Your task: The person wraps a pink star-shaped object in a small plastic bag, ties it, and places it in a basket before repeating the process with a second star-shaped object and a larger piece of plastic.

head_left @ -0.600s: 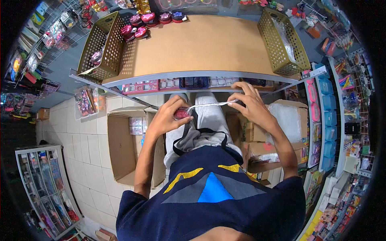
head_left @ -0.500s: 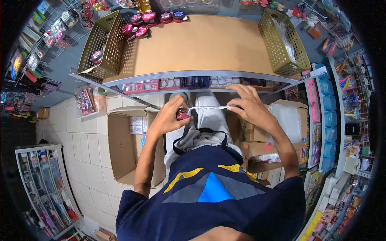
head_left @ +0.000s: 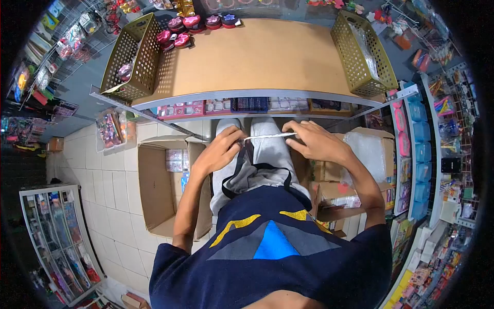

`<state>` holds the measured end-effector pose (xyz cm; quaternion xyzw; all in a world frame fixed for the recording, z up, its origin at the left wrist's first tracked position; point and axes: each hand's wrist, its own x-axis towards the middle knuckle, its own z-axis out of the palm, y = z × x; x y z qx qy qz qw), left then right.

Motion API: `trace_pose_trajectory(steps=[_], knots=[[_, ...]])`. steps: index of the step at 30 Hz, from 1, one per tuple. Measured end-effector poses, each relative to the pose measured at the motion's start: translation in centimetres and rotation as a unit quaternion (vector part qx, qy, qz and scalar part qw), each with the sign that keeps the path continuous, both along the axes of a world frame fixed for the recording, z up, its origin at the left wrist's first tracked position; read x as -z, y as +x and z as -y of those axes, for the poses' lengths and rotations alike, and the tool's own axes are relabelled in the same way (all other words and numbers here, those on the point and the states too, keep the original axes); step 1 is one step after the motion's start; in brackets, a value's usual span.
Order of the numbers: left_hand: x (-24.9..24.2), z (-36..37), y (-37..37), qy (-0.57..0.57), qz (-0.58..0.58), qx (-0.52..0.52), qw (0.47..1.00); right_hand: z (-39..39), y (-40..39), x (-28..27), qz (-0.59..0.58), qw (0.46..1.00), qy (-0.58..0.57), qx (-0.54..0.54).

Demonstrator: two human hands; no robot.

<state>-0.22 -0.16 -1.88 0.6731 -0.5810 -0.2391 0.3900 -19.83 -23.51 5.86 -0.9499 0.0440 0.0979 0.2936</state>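
My left hand (head_left: 222,149) is closed around a small item at the end of a clear plastic wrapper (head_left: 267,136); the item is hidden inside my fingers. My right hand (head_left: 314,141) pinches the other end of that wrapper, which is stretched thin and taut between both hands. They are at waist height, just below the front edge of a wooden shelf top (head_left: 257,56). Several small heart-shaped pink and red boxes (head_left: 177,36) sit at the shelf's far left corner.
A perforated olive basket (head_left: 128,62) stands on the shelf's left end, another (head_left: 363,54) on its right end. An open cardboard box (head_left: 159,185) lies on the tiled floor to my left, more cartons (head_left: 360,154) to my right. Racks of goods line both sides.
Both hands have dropped a little and turned. The red item seen in my left hand earlier is now covered by my fingers. The wrapper stays stretched between the hands.
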Motion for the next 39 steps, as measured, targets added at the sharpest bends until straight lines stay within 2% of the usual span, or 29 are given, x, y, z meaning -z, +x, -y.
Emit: trace_pose_trajectory(steps=[5,8,11,15,18,21,24,27,30,33,36,39], knots=[[-1.0,0.4,-0.8,0.042,-0.058,0.036,0.997,0.1,0.2,0.0,-0.039,0.998,0.026,0.030],[-0.7,1.3,-1.2,0.006,0.108,0.022,0.994,-0.2,0.5,-0.3,-0.005,0.997,0.064,0.049],[-0.8,2.1,-1.5,0.054,0.078,0.032,0.995,0.2,0.6,0.0,0.059,0.998,0.036,-0.004],[-1.3,2.7,-1.6,0.165,-0.075,0.046,0.982,0.3,0.9,-0.7,0.054,0.997,0.047,0.001],[-0.8,2.5,-2.2,0.148,-0.134,0.021,0.980,0.6,0.9,-1.1,0.060,0.997,0.056,0.002],[0.7,2.2,-2.3,0.038,-0.187,0.019,0.982,0.9,0.8,-0.3,0.077,0.995,0.068,0.004],[2.0,1.7,-1.3,0.032,-0.123,0.066,0.990,1.1,0.8,0.2,0.089,0.994,0.057,-0.008],[1.6,1.5,-1.2,0.050,-0.088,0.062,0.993,0.8,0.9,-0.1,0.114,0.992,0.044,-0.033],[0.6,1.4,-0.9,0.060,0.055,0.083,0.993,0.6,1.1,0.0,0.106,0.991,0.067,-0.042],[1.2,1.7,-1.3,-0.031,-0.041,0.035,0.998,-0.1,1.5,-0.3,0.093,0.993,0.075,-0.023],[-2.6,1.6,-1.9,0.168,-0.114,0.006,0.979,-0.2,2.0,-1.1,0.096,0.992,0.086,0.009],[-0.8,1.3,-1.7,-0.030,-0.215,0.058,0.974,-0.4,2.2,-1.4,0.121,0.989,0.076,0.031]])
